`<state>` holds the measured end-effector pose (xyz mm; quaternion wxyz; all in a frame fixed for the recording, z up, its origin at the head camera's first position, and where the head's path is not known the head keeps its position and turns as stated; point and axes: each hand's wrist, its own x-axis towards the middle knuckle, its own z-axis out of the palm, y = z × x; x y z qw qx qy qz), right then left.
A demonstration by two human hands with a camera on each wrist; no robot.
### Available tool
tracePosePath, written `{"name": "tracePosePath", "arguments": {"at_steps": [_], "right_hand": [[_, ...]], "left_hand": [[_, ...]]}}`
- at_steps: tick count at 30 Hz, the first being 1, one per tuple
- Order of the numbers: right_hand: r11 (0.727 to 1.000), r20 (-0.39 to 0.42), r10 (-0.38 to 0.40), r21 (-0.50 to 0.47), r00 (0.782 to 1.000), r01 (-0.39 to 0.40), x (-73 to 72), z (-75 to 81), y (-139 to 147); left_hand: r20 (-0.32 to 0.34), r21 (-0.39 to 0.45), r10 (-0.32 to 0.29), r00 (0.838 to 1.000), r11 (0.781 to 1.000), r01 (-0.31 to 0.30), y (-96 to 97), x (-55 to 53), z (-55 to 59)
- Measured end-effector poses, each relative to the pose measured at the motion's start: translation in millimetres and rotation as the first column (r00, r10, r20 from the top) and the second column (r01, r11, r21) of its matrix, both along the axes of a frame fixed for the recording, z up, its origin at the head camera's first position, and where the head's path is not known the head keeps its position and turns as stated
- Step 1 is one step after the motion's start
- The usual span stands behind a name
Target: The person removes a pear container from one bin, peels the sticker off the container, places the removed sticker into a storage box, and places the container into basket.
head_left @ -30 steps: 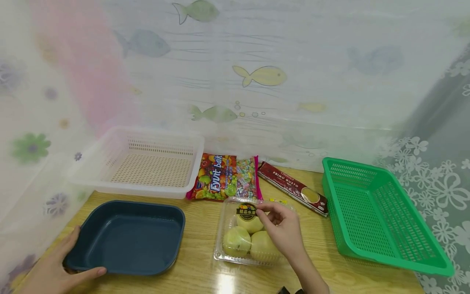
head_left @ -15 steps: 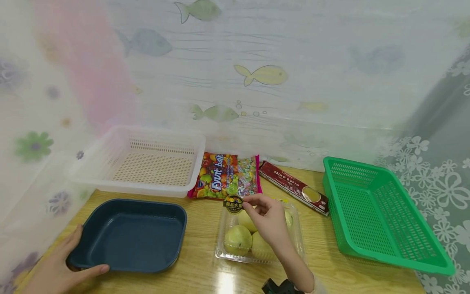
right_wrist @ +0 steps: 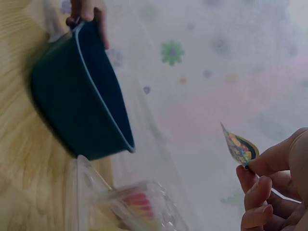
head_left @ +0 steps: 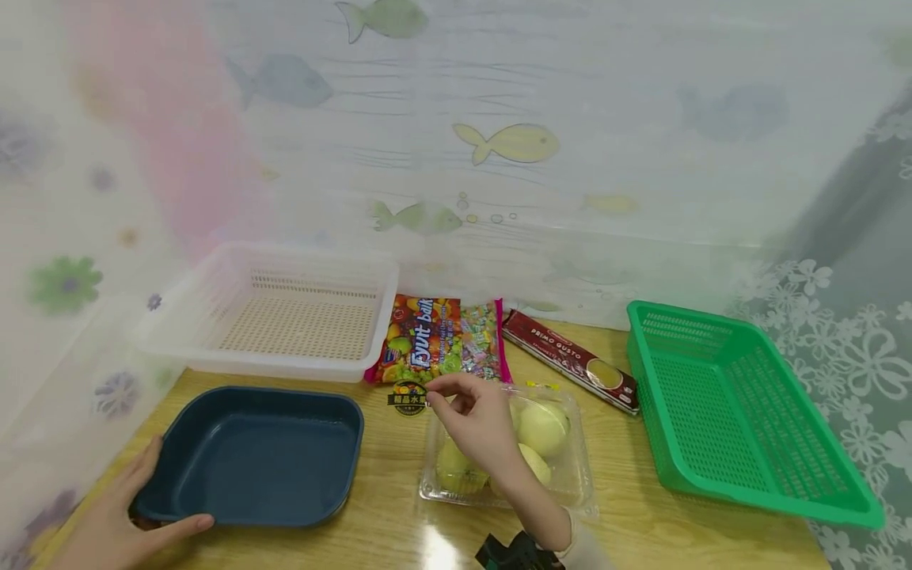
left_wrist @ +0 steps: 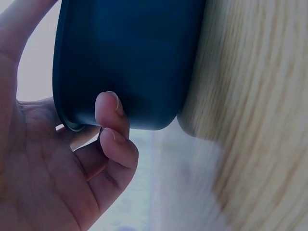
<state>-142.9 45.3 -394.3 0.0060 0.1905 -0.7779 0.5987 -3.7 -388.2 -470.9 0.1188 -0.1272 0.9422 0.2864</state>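
Observation:
My left hand [head_left: 121,511] grips the left end of a dark blue rectangular basin [head_left: 256,467], thumb along its front rim. In the left wrist view, curled fingertips [left_wrist: 115,139] lie against the basin's outer wall [left_wrist: 130,57]. Between thumb and forefinger, my right hand [head_left: 479,423] pinches a black-and-gold sticker [head_left: 408,399], which hangs in the air left of a clear plastic box [head_left: 580,483]. Round pale yellow-green fruits [head_left: 544,429] fill the box, partly hidden by the right hand and forearm. The right wrist view shows the sticker [right_wrist: 239,148] edge-on, slightly curved.
Behind the basin stands a white slotted basket [head_left: 285,366]. A bag of fruit candy [head_left: 427,340] and a dark red spaghetti pack [head_left: 570,360] lie along the back. A green basket [head_left: 712,412] occupies the right side. Patterned curtains [head_left: 499,198] close off the back and sides.
My right hand has moved left with the sticker, from over the fruit box to beside its left edge, uncovering fruits on the right. The left hand and basin have hardly moved.

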Motion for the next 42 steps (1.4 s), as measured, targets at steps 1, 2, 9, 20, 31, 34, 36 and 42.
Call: {"name": "tracePosePath", "arguments": {"at_steps": [1,2,9,20,31,34,36,42], "right_hand": [[1.0,0.0,0.01,0.003,1.0,-0.01,-0.2,-0.5,-2.7],[1.0,-0.001,0.021,0.002,1.0,-0.021,-0.3,-1.0,-5.1],[0.998,0.004,0.065,-0.008,0.998,-0.065,-2.5,-4.4,-19.6],[0.993,-0.005,0.116,-0.003,0.993,-0.116,-3.1,-8.7,-51.2],[0.985,-0.016,0.173,0.021,0.985,-0.173,0.7,-15.0,-84.1],[0.981,-0.012,0.194,0.032,0.981,-0.194,1.1,-17.2,-93.0],[0.979,-0.01,0.202,0.037,0.979,-0.202,0.7,-19.4,-98.9],[0.975,-0.01,0.221,0.026,0.975,-0.221,0.8,-24.4,-116.8]], "left_hand": [[0.003,0.0,0.001,1.0,1.0,-0.001,0.1,0.3,-0.6],[0.004,-0.003,0.0,1.0,1.0,0.0,0.1,0.5,-1.1],[0.034,0.001,0.007,0.999,1.0,-0.007,1.2,-2.5,-1.2],[0.038,-0.002,0.017,0.999,1.0,-0.017,-5.1,-1.4,0.1],[0.061,0.007,0.004,0.998,1.0,-0.005,-4.9,-1.9,-2.7],[0.056,0.017,0.008,0.998,1.0,-0.009,-4.2,-1.3,-4.2],[0.042,0.02,0.007,0.999,1.0,-0.008,-3.6,-0.8,-5.5],[-0.008,0.0,-0.005,1.0,1.0,0.005,-3.9,-0.6,-5.9]]}}
